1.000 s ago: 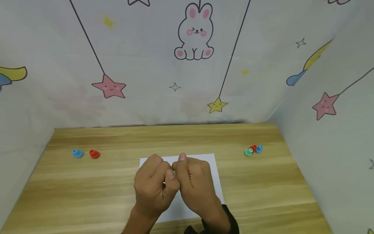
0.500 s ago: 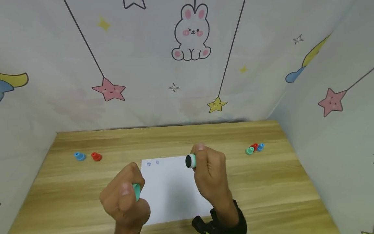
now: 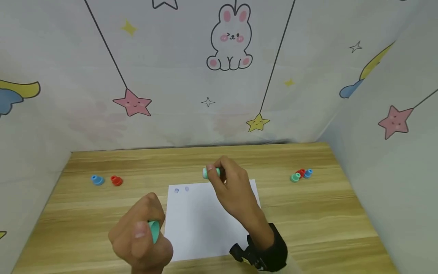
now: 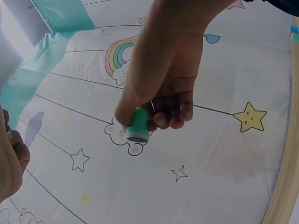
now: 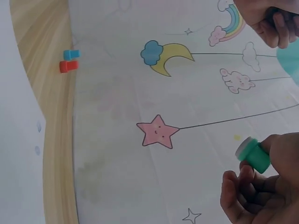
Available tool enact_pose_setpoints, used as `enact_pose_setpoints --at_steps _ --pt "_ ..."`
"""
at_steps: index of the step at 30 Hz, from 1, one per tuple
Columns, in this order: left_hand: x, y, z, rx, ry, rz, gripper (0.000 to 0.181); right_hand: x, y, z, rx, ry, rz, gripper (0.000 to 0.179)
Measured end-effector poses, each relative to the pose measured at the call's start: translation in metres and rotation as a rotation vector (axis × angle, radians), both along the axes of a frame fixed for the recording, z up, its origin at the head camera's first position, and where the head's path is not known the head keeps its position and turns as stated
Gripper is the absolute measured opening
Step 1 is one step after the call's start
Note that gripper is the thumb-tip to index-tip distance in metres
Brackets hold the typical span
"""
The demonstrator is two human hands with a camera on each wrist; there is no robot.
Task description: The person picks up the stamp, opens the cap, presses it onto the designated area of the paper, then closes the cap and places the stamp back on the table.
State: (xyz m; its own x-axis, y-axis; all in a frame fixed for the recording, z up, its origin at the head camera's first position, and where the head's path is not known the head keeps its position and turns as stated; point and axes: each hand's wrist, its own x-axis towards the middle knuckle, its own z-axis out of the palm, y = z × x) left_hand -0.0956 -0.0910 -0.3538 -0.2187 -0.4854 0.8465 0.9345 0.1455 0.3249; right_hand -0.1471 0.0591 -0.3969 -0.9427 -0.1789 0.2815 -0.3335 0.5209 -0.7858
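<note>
In the head view my right hand (image 3: 234,188) pinches a small green toy stamp (image 3: 206,173) between thumb and fingers above the far edge of a white paper (image 3: 205,224). The right wrist view shows the same stamp (image 5: 256,156) with its pale end tilted up, and the left wrist view shows its dark face at the lower end. My left hand (image 3: 138,232) curls round a hollow green cap (image 3: 155,231) left of the paper. Two small purple stamped marks (image 3: 176,190) lie near the paper's far left corner.
On the wooden table (image 3: 85,224), a blue stamp (image 3: 97,180) and a red stamp (image 3: 116,180) stand at the left. A green stamp (image 3: 295,177), a red one (image 3: 301,173) and a blue one (image 3: 308,173) cluster at the right. A patterned cloth wall (image 3: 171,125) borders the table.
The two hands were together over the paper and have moved apart, with the cap off the green stamp. My right hand has since turned the stamp's dark face out of the head view.
</note>
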Motion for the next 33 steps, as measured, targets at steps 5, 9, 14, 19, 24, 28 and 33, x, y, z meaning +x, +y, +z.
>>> enact_pose_setpoints --at_steps 5,9,14,19,24,28,33 --pt "-0.004 0.002 0.003 0.008 0.056 -0.024 0.049 -0.011 0.000 -0.009 0.037 -0.072 0.050 0.024" --pt "-0.006 0.003 0.003 0.015 0.091 -0.025 0.047 -0.020 -0.003 -0.021 0.084 -0.089 0.101 0.021" --pt "-0.008 0.000 -0.002 0.001 0.116 -0.027 0.046 -0.032 -0.011 -0.037 0.163 -0.123 0.179 0.016" --pt "-0.008 -0.003 -0.006 -0.028 0.115 -0.014 0.048 -0.041 -0.024 -0.050 0.261 -0.196 0.235 0.015" --pt "-0.008 -0.003 -0.003 -0.042 0.110 -0.004 0.048 -0.052 -0.035 -0.062 0.332 -0.217 0.283 0.016" --pt "-0.007 -0.003 -0.002 -0.049 0.106 0.009 0.049 -0.057 -0.042 -0.071 0.391 -0.231 0.326 0.016" --pt "-0.007 -0.003 -0.002 -0.047 0.111 0.009 0.048 -0.059 -0.050 -0.081 0.473 -0.234 0.343 0.016"
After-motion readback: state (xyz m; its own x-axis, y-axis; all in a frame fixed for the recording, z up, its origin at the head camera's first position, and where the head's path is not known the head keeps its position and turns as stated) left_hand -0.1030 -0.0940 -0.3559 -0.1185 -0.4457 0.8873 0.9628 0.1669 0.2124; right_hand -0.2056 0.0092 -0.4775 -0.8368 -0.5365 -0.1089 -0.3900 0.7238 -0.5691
